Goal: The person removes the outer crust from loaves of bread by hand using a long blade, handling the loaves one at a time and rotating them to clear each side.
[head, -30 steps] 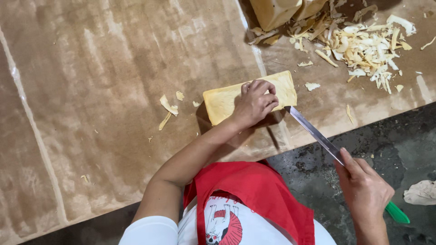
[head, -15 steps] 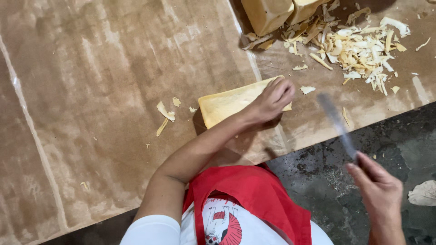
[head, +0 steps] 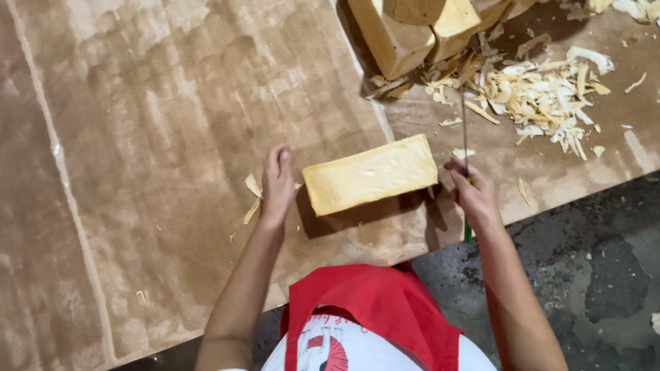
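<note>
Loaf (head: 370, 174) lies on the brown surface (head: 151, 137), between the hands. Left hand (head: 277, 182) rests flat and open just beside its left end. Right hand (head: 471, 191) is closed around a knife (head: 465, 130), blade upright at the right end, near crust scraps (head: 543, 89).

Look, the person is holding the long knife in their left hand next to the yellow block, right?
Not quite. The long knife is in the right hand, at the right end of the yellow block. The left hand is empty and lies flat on the brown table at the block's other end. The head view shows this.
</note>
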